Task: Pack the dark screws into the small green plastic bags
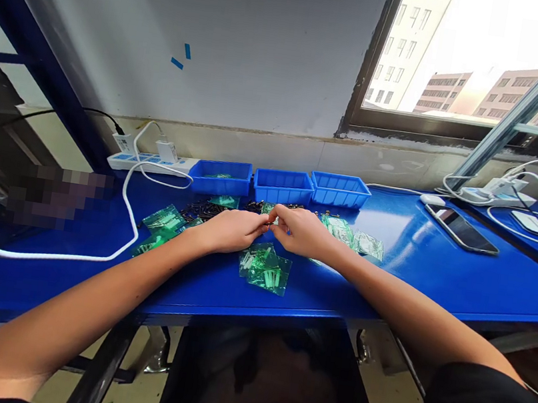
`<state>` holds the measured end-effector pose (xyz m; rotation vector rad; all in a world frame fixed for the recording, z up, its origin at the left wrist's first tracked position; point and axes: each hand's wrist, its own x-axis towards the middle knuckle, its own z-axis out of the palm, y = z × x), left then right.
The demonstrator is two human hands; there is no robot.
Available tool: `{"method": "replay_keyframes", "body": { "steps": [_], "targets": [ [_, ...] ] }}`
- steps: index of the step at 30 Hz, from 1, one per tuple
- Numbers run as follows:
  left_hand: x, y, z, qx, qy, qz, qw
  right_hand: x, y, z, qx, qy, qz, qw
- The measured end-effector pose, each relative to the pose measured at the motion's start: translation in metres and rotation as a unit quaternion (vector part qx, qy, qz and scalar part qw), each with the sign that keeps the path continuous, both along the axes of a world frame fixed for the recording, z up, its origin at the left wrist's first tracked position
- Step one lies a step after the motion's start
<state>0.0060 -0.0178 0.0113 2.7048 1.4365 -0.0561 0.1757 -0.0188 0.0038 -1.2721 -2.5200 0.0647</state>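
Note:
My left hand [233, 230] and my right hand [305, 232] meet over the middle of the blue table, fingertips together. Both are closed in a pinch; whatever they hold is too small and too hidden to name. Just below them lie small green clear bags [266, 270] with white pieces inside. More green bags [161, 229] lie left of my left forearm, and others [345, 232] show beyond my right wrist. Behind my left hand spreads a heap of small dark pieces [201, 210], partly covered by the hand.
Three blue bins stand along the wall: the left bin [218, 187] has some green in it, beside the middle bin [282, 195] and right bin [338, 199]. A white cable [131, 208] runs from a power strip [154, 161] across the table's left. A phone [464, 231] lies at right.

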Motion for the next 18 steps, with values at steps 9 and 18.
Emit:
{"method": "replay_keyframes", "body": {
  "steps": [9, 18],
  "targets": [
    [0.0002, -0.0006, 0.0004, 0.002, 0.005, -0.008, 1.000, -0.0001, 0.0002, 0.0001, 0.014, 0.015, -0.019, 1.000],
    [-0.0003, -0.0006, 0.0004, 0.000, 0.004, -0.011, 1.000, -0.0012, 0.0002, 0.0011, 0.011, 0.026, -0.033, 0.999]
  ]
}}
